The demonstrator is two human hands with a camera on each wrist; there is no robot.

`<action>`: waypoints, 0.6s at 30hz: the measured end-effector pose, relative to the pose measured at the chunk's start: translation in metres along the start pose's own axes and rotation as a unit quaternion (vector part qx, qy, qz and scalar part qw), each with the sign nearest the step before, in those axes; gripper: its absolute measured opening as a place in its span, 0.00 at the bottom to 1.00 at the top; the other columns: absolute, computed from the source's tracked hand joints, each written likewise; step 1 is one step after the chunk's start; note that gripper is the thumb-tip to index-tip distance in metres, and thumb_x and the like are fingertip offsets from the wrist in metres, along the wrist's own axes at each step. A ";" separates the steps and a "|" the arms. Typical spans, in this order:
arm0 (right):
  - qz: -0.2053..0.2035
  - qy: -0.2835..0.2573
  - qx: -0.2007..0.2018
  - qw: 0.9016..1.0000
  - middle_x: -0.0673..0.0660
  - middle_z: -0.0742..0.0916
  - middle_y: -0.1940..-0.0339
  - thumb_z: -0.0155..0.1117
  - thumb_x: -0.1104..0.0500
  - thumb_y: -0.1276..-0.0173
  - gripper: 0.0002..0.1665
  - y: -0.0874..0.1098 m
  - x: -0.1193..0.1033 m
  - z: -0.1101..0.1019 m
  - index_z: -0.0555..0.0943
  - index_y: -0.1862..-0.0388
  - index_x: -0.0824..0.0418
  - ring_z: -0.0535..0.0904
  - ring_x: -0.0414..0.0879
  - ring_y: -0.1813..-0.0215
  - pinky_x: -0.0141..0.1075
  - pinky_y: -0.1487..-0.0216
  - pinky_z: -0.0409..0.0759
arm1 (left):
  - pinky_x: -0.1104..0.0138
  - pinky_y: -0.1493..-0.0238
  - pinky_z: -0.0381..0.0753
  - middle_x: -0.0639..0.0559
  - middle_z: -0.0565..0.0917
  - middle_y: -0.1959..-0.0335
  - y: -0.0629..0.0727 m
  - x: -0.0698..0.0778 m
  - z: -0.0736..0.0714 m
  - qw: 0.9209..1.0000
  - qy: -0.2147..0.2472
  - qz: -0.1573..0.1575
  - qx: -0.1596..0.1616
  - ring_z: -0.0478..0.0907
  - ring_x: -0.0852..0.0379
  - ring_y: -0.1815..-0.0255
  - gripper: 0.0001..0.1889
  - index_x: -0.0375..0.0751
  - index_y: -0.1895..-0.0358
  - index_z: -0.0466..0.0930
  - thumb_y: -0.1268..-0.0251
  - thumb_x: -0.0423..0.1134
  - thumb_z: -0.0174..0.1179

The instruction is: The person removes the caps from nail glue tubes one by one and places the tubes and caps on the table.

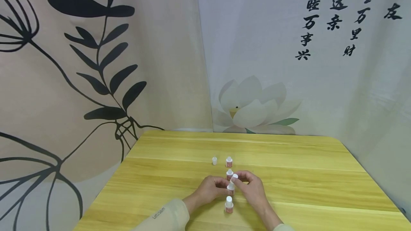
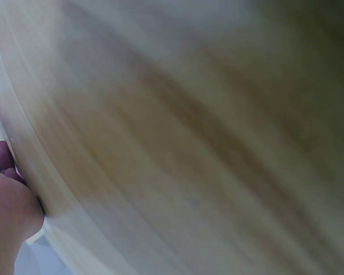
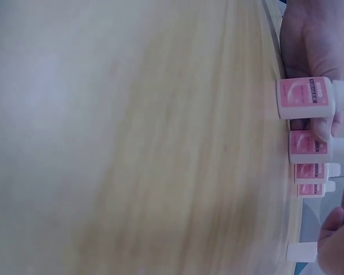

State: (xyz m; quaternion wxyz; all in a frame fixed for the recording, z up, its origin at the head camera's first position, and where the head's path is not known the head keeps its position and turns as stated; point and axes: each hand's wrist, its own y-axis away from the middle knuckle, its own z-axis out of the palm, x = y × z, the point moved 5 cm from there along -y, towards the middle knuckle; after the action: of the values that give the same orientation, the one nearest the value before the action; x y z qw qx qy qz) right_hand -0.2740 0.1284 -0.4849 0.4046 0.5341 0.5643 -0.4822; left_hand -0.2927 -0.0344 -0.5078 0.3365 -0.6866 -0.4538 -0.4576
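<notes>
Several small white bottles with pink labels stand in a line running away from me. My left hand (image 1: 210, 190) grips one bottle (image 1: 231, 189) low on its body; a narrow white tip shows on it in the right wrist view. Just above that bottle's top, my right hand (image 1: 253, 190) pinches a white cap (image 1: 234, 176) between thumb and fingertips. Nearest to me stands another bottle (image 1: 229, 205) with a wide white cap on it. Beyond my hands are a partly hidden bottle (image 1: 229, 174) and the farthest bottle (image 1: 229, 162). The left wrist view shows mostly blurred tabletop.
A loose white cap (image 1: 214, 160) stands on the table left of the farthest bottle. The yellow wood-grain table (image 1: 305, 174) reaches back to a printed curtain (image 1: 173, 63). In the right wrist view, a white cylindrical piece (image 3: 301, 252) shows beside the right hand.
</notes>
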 end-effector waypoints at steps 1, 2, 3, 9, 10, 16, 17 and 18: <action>0.001 -0.001 0.001 1.000 0.52 0.86 0.64 0.74 0.55 0.39 0.13 0.000 0.000 0.000 0.85 0.59 0.59 0.78 0.45 0.57 0.39 0.55 0.72 | 0.68 0.57 0.79 0.54 0.87 0.66 -0.002 -0.004 0.000 1.000 0.001 -0.001 0.000 0.80 0.61 0.63 0.07 0.40 0.62 0.87 0.44 0.35 0.73; 0.004 -0.001 0.003 1.000 0.52 0.86 0.64 0.74 0.54 0.39 0.13 0.000 0.001 -0.001 0.85 0.59 0.59 0.78 0.45 0.57 0.39 0.55 0.73 | 0.68 0.57 0.79 0.55 0.87 0.66 -0.003 -0.007 0.001 1.000 0.001 -0.002 -0.001 0.80 0.61 0.63 0.07 0.41 0.62 0.88 0.44 0.35 0.73; 0.006 -0.002 0.004 1.000 0.52 0.86 0.64 0.74 0.54 0.39 0.13 0.000 0.001 -0.001 0.85 0.59 0.58 0.78 0.45 0.57 0.39 0.55 0.73 | 0.68 0.57 0.79 0.55 0.87 0.66 -0.004 -0.009 0.001 1.000 0.002 -0.003 -0.001 0.80 0.61 0.63 0.07 0.41 0.62 0.88 0.44 0.36 0.73; 0.014 -0.004 0.015 1.000 0.51 0.86 0.63 0.73 0.53 0.38 0.14 0.000 0.004 -0.003 0.85 0.57 0.58 0.78 0.46 0.55 0.40 0.54 0.73 | 0.68 0.58 0.79 0.55 0.87 0.67 -0.007 -0.015 0.001 1.000 0.007 -0.001 -0.001 0.81 0.61 0.64 0.07 0.42 0.63 0.88 0.45 0.36 0.74; 0.014 -0.003 0.016 1.000 0.51 0.86 0.62 0.73 0.53 0.38 0.15 -0.001 0.004 -0.004 0.85 0.56 0.59 0.79 0.46 0.55 0.40 0.53 0.73 | 0.69 0.58 0.79 0.55 0.87 0.67 -0.007 -0.015 0.001 1.000 0.006 -0.001 -0.001 0.81 0.62 0.64 0.07 0.42 0.63 0.88 0.45 0.36 0.74; 0.022 -0.011 0.018 1.000 0.52 0.86 0.61 0.73 0.52 0.38 0.18 0.000 0.006 -0.005 0.84 0.53 0.61 0.78 0.47 0.54 0.40 0.53 0.73 | 0.70 0.59 0.79 0.54 0.87 0.67 -0.005 -0.011 0.001 1.000 0.000 -0.006 -0.001 0.81 0.62 0.65 0.06 0.41 0.63 0.88 0.44 0.35 0.73; 0.024 -0.015 0.018 0.999 0.52 0.86 0.61 0.73 0.52 0.38 0.19 0.000 0.006 -0.005 0.84 0.53 0.61 0.78 0.47 0.54 0.40 0.53 0.73 | 0.70 0.59 0.79 0.53 0.87 0.67 -0.004 -0.010 0.001 1.000 -0.001 -0.005 0.000 0.81 0.62 0.65 0.06 0.40 0.63 0.87 0.44 0.34 0.72; 0.026 -0.018 0.018 0.999 0.52 0.86 0.61 0.73 0.52 0.38 0.20 0.000 0.006 -0.005 0.84 0.53 0.62 0.78 0.47 0.54 0.40 0.53 0.73 | 0.70 0.59 0.79 0.53 0.87 0.67 -0.004 -0.009 0.001 1.000 -0.002 -0.005 0.000 0.81 0.62 0.65 0.06 0.40 0.63 0.87 0.43 0.34 0.72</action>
State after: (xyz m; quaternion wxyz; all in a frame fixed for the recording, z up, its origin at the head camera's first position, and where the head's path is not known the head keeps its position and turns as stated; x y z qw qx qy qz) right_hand -0.2740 0.1344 -0.4894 0.4173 0.5470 0.5343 -0.4910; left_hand -0.2979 -0.0350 -0.5167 0.3330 -0.6853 -0.4582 -0.4577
